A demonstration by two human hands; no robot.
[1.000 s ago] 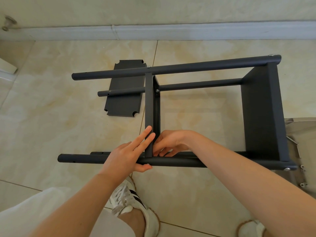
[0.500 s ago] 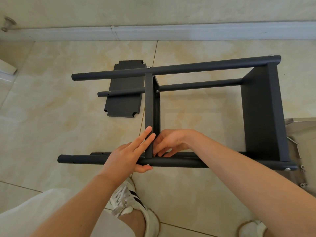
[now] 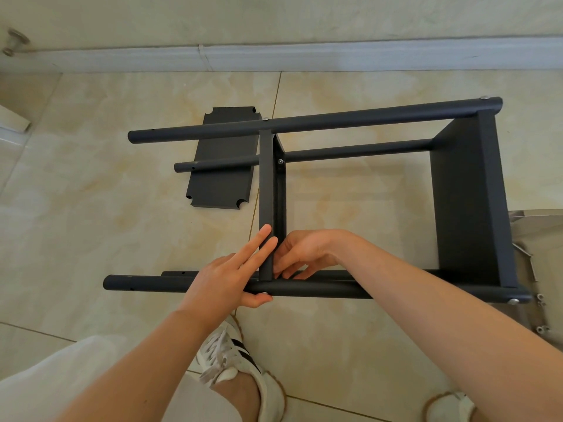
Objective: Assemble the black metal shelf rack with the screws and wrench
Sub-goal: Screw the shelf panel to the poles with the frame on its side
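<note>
The black metal rack lies on its side on the tiled floor, its near pole [image 3: 320, 289] in front of me and its far pole [image 3: 365, 118] behind. One shelf [image 3: 469, 193] is fixed at the right end. The middle shelf [image 3: 266, 184] stands edge-up between the poles. My left hand [image 3: 225, 275] lays straight fingers against the middle shelf's left face, thumb under the near pole beside a small screw head [image 3: 265, 293]. My right hand [image 3: 304, 251] curls its fingers at the corner where that shelf meets the near pole; what its fingertips hold is hidden.
A loose black shelf panel [image 3: 219, 178] lies flat on the floor behind the rack's left half. Cardboard [image 3: 548, 226] with small silver screws [image 3: 540, 328] sits at the right edge. My white shoe [image 3: 231, 360] is under the near pole. A skirting board [image 3: 304, 56] runs along the back.
</note>
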